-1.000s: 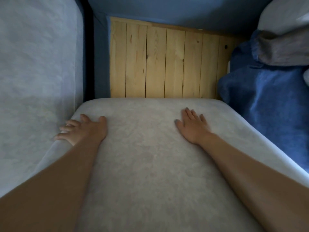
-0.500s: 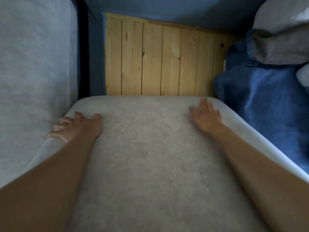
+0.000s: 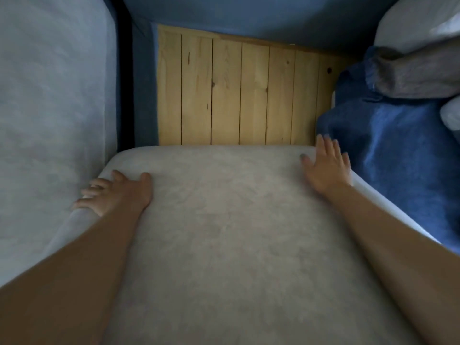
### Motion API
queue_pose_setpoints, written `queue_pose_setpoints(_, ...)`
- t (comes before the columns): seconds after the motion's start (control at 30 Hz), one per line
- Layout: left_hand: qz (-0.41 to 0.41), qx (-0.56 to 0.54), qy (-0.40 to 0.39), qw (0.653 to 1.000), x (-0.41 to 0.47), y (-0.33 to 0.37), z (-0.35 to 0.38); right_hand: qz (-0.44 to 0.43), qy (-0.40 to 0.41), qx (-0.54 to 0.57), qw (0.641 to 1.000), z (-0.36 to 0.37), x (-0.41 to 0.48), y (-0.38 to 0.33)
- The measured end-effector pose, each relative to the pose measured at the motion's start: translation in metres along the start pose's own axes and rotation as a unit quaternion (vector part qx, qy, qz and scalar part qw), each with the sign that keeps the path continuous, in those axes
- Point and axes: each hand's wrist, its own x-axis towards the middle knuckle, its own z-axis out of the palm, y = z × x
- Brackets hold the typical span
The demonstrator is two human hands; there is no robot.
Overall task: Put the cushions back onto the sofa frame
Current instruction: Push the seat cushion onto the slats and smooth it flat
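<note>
Filling the near part of the view, a pale grey cushion (image 3: 224, 245) is seen lying flat, with both bare forearms stretched out over its top. The left hand (image 3: 117, 192) is laid at the cushion's left edge: the thumb is set on the top face and the fingers are bent down over the rounded edge, so that the edge is grasped. The right hand (image 3: 326, 168) is released, its fingers straight and spread, pressed flat near the cushion's far right corner. A second pale cushion (image 3: 49, 120) is stood just beside the left edge. A heap of blue fabric (image 3: 398, 158) is seen against the right edge, with grey pillows (image 3: 418, 70) piled on it. Beyond the cushion's far edge the wooden slats (image 3: 239, 95) of the sofa frame (image 3: 249, 13) are left uncovered, bounded by its blue upholstered back.
</note>
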Motion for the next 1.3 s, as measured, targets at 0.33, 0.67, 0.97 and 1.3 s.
queue_pose_setpoints(0.33,0.001,-0.001,0.001,1.000,-0.001,0.000,0.001,0.044,-0.039,-0.065,0.996,0.012,0.007,0.018)
queue_pose_setpoints(0.67,-0.001,-0.003,0.010,1.000,0.001,0.002,0.001,0.082,-0.064,0.002,0.995,0.001,0.020,0.033)
queue_pose_setpoints(0.97,0.005,-0.002,0.005,1.000,0.003,-0.001,0.001,0.171,-0.009,0.097,0.981,-0.008,0.026,0.045)
queue_pose_setpoints(1.3,0.011,-0.025,-0.019,0.999,0.004,-0.005,-0.005,0.177,0.023,0.011,0.984,-0.001,-0.019,0.043)
